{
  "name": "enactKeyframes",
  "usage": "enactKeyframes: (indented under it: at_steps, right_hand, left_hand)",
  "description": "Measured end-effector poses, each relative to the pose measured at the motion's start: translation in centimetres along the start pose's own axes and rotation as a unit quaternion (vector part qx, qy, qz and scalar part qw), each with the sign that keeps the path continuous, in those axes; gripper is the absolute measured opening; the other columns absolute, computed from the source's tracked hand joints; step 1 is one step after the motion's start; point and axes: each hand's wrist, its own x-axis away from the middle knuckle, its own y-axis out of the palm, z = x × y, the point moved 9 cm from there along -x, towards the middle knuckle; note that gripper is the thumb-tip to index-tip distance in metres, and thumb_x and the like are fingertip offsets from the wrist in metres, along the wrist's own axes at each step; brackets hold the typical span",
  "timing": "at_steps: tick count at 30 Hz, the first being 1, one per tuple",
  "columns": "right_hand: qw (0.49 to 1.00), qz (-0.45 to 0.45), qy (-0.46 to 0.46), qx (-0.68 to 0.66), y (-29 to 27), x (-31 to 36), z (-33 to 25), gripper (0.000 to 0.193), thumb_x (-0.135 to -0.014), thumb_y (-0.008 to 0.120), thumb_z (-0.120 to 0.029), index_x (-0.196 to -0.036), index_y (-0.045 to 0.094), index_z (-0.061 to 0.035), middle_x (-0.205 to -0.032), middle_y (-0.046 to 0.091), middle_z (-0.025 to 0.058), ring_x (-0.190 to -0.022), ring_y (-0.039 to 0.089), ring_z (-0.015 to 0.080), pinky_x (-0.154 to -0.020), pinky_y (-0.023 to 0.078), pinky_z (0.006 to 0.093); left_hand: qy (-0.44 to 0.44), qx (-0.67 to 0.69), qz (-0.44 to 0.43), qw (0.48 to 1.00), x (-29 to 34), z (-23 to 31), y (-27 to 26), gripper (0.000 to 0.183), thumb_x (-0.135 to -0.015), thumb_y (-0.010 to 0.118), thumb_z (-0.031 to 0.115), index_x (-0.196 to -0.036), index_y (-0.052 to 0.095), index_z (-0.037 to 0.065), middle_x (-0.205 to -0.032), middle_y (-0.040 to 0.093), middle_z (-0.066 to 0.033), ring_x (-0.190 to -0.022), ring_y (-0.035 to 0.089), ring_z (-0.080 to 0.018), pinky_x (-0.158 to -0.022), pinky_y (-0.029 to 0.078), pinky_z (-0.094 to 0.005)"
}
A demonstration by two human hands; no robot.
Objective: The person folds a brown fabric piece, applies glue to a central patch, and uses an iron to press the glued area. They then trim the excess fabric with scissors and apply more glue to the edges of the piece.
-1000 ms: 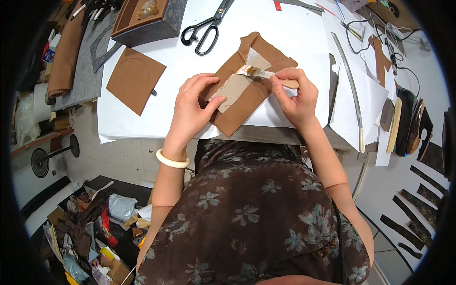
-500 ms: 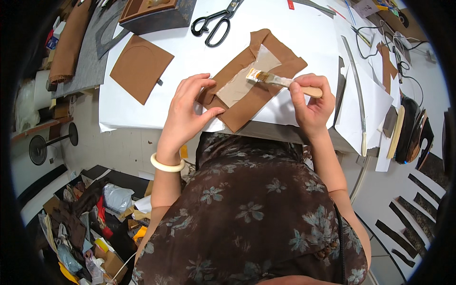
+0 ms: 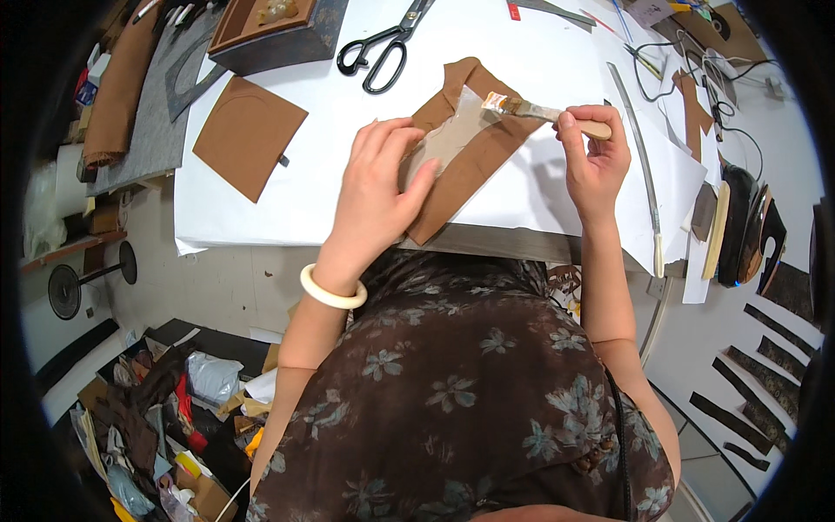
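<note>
A flat glue brush (image 3: 541, 111) with a pale wooden handle is pinched in my right hand (image 3: 596, 161). Its whitish bristles hang over the upper right of a brown fabric piece (image 3: 489, 157), close to a beige backing patch (image 3: 454, 130); whether they touch cannot be made out. My left hand (image 3: 376, 184) lies over the left side of that fabric, thumb and fingers apart, hiding part of it. The fabric's edges are folded over the patch in places. Further left on the white sheet lies a separate brown square (image 3: 250, 137) with a curved line on it.
Black-handled scissors (image 3: 383, 54) lie beyond the fabric, beside a dark wooden box (image 3: 278, 39). A long metal strip (image 3: 639, 143), cables and paper sheets (image 3: 683, 204) occupy the right. A brown fabric roll (image 3: 122, 96) rests at far left. Below left, a bin overflows with scraps.
My left hand has moved right and up, further over the fabric piece. The brush in my right hand has shifted up and right, off the patch's middle. The whole view has shifted slightly.
</note>
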Motion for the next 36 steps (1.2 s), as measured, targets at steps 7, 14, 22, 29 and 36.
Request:
enactKeyframes:
  at_steps: [7,14,22,29,36]
  right_hand:
    - [0.984,0.103,0.067,-0.132,-2.0,0.4,1.5,0.014,-0.101,0.071,-0.006,-0.110,0.063,0.0003,-0.099,0.074,0.0115,-0.088,0.071,0.0146,-0.082,0.058,0.0273]
    - [0.955,0.146,0.137,-0.217,-3.5,1.6,4.3,0.016,-0.100,0.073,-0.006,-0.111,0.063,0.0007,-0.102,0.074,0.0127,-0.091,0.072,0.0162,-0.085,0.058,0.0286]
    - [0.946,0.150,0.166,-0.235,-2.7,2.2,4.1,0.016,-0.101,0.072,-0.008,-0.112,0.062,-0.0004,-0.103,0.074,0.0121,-0.094,0.071,0.0152,-0.089,0.056,0.0292]
    - [0.939,0.146,0.188,-0.247,-2.3,2.8,4.6,0.016,-0.102,0.070,-0.009,-0.114,0.062,-0.0010,-0.102,0.074,0.0118,-0.093,0.070,0.0139,-0.089,0.055,0.0288]
    - [0.937,0.146,0.177,-0.265,-2.1,3.0,4.7,0.013,-0.103,0.070,-0.008,-0.112,0.064,-0.0012,-0.104,0.071,0.0092,-0.093,0.069,0.0144,-0.087,0.056,0.0282]
  left_hand:
    - [-0.029,-0.129,-0.052,0.990,-3.1,-0.4,5.1,0.087,-0.095,0.074,0.053,-0.146,0.050,-0.013,-0.147,0.051,-0.0296,-0.142,0.046,-0.0413,-0.117,0.042,-0.0490]
    - [0.017,-0.221,-0.092,0.971,-2.8,0.3,6.2,0.084,-0.096,0.071,0.052,-0.158,0.045,0.003,-0.160,0.037,-0.0358,-0.153,0.030,-0.0506,-0.126,0.022,-0.0600]
    - [0.030,-0.126,-0.110,0.985,-3.7,0.4,6.6,0.087,-0.102,0.065,0.047,-0.160,0.032,-0.008,-0.165,0.027,-0.0373,-0.159,0.020,-0.0481,-0.130,0.016,-0.0541]
    - [0.003,-0.234,-0.110,0.966,-4.0,0.5,7.7,0.093,-0.100,0.058,0.060,-0.160,0.035,-0.008,-0.167,0.033,-0.0290,-0.158,0.024,-0.0452,-0.129,0.016,-0.0586]
    - [0.062,-0.258,-0.133,0.955,-4.1,1.5,8.0,0.098,-0.096,0.063,0.061,-0.162,0.032,-0.006,-0.166,0.038,-0.0264,-0.159,0.025,-0.0433,-0.129,0.015,-0.0582]
